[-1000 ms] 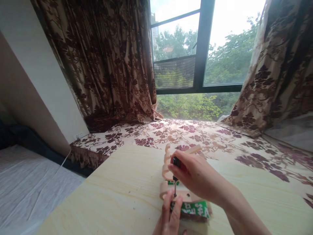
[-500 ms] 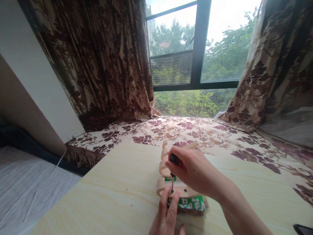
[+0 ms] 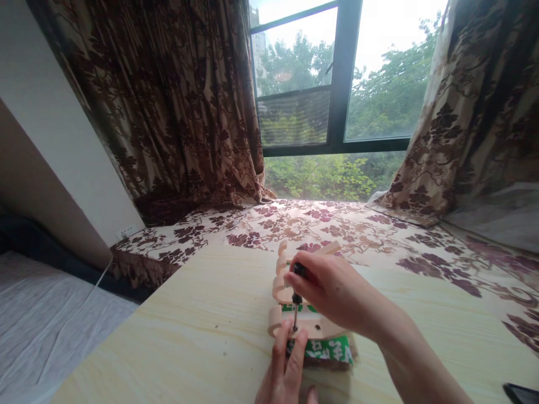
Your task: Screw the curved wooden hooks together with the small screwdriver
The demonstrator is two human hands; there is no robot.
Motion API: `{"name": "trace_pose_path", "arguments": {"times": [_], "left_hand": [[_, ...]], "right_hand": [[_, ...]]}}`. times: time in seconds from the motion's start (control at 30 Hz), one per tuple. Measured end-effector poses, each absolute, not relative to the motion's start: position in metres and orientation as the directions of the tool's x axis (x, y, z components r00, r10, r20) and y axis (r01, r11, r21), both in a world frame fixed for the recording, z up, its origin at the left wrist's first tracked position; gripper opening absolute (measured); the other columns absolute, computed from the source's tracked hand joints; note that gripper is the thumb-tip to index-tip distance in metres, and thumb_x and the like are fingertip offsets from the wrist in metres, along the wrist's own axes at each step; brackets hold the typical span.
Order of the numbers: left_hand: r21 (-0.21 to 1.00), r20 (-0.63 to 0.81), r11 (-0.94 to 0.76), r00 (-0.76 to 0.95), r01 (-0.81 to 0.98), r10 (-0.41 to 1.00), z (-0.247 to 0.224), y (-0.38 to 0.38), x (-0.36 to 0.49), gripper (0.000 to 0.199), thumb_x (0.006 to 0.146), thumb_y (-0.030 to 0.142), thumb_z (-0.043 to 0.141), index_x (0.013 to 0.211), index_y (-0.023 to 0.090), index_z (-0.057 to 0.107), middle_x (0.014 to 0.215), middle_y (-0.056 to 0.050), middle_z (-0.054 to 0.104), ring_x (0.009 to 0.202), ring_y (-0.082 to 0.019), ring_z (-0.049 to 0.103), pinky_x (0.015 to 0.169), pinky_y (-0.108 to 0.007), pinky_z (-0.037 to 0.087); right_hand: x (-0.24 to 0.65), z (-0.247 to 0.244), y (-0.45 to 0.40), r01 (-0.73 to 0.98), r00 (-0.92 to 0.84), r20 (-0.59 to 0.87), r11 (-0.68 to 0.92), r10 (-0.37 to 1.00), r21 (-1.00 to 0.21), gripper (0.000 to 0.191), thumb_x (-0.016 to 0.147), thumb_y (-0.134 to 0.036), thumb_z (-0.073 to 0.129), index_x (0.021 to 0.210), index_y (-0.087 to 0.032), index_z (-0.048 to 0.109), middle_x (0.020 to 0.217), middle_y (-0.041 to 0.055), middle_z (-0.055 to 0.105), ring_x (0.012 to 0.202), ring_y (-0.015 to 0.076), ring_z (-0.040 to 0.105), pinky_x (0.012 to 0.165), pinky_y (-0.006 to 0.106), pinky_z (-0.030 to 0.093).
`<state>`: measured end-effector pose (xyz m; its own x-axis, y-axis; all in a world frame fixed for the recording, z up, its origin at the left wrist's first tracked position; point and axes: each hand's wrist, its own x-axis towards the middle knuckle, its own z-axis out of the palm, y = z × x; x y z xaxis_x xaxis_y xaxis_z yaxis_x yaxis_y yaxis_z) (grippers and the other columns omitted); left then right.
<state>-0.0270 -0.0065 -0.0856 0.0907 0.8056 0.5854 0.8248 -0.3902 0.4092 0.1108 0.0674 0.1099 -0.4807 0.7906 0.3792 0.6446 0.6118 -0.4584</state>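
Note:
My right hand (image 3: 328, 283) is closed around the dark handle of a screwdriver (image 3: 297, 300). The screwdriver stands nearly upright, its tip at a dark screw or hole in a pale curved piece (image 3: 326, 328) that looks wooden. On that same piece, my left hand (image 3: 284, 362) rests stretched index and middle fingertips, one on each side of the tip. A second dark hole lies to the right. Several curled ends (image 3: 274, 320) line the left side of the pale parts. Beneath sits a block with green-and-white printing (image 3: 326, 349); my right hand hides part of it.
The work lies on a pale wood-grain board (image 3: 202, 325) with a few dark specks. Behind spreads a floral cloth (image 3: 320, 216) below a window (image 3: 337, 78) between patterned curtains (image 3: 189, 101). A dark object's corner (image 3: 520, 393) shows at lower right; a bed (image 3: 46, 320) is at left.
The screwdriver's handle looks slightly turned within my right hand, and its tip stays at the same spot. The whole view has shifted a little; my left fingers keep their place.

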Motion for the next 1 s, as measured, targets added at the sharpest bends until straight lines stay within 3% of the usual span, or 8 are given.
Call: {"name": "trace_pose_path", "arguments": {"times": [0.23,0.4,0.57,0.8,1.0], "left_hand": [[0.443,0.589,-0.393,0.069,0.806,0.805,-0.0878,-0.0059,-0.0247,0.089,0.057,-0.004,0.053,0.140,0.027,0.043,0.148,-0.009,0.042,0.129,-0.026,0.050,0.093,-0.029,0.053],[0.440,0.579,-0.388,0.074,0.810,0.812,-0.0871,-0.0063,-0.0244,0.087,0.058,-0.002,0.055,0.139,0.027,0.043,0.147,-0.009,0.044,0.126,-0.026,0.053,0.091,-0.030,0.054],[0.432,0.567,-0.371,0.072,0.822,0.820,-0.0832,-0.0072,-0.0244,0.087,0.056,-0.003,0.054,0.138,0.025,0.046,0.145,-0.010,0.046,0.126,-0.026,0.052,0.090,-0.028,0.054],[0.418,0.565,-0.373,0.085,0.828,0.821,-0.0855,-0.0061,-0.0250,0.089,0.057,-0.001,0.056,0.140,0.027,0.043,0.147,-0.008,0.044,0.125,-0.026,0.054,0.090,-0.028,0.054],[0.393,0.586,-0.382,0.092,0.836,0.805,-0.0839,-0.0065,-0.0263,0.088,0.057,-0.001,0.057,0.139,0.027,0.044,0.146,-0.009,0.045,0.124,-0.026,0.054,0.087,-0.028,0.056]], "right_hand": [[0.1148,0.1115,0.0630,0.533,-0.555,0.397,0.680,0.730,-0.504,0.012,0.089,-0.023,0.052,0.079,-0.020,0.058,0.069,-0.0023,0.059,0.061,0.0104,0.048,0.057,0.023,0.031],[0.1140,0.1080,0.0644,0.555,-0.530,0.414,0.672,0.740,-0.490,0.018,0.087,-0.023,0.053,0.070,-0.020,0.051,0.062,-0.0034,0.053,0.057,0.0094,0.042,0.053,0.023,0.028],[0.1133,0.1073,0.0676,0.609,-0.485,0.407,0.633,0.774,-0.478,0.017,0.088,-0.026,0.052,0.072,-0.020,0.051,0.061,-0.0029,0.055,0.054,0.0092,0.043,0.052,0.023,0.026],[0.1174,0.1123,0.0641,0.544,-0.542,0.371,0.651,0.754,-0.529,0.014,0.087,-0.023,0.052,0.075,-0.020,0.058,0.064,-0.0015,0.057,0.057,0.0104,0.046,0.052,0.023,0.028],[0.1153,0.1075,0.0692,0.594,-0.492,0.413,0.643,0.766,-0.484,0.022,0.089,-0.027,0.052,0.068,-0.019,0.051,0.059,-0.0028,0.051,0.052,0.0092,0.039,0.051,0.024,0.025]]}}
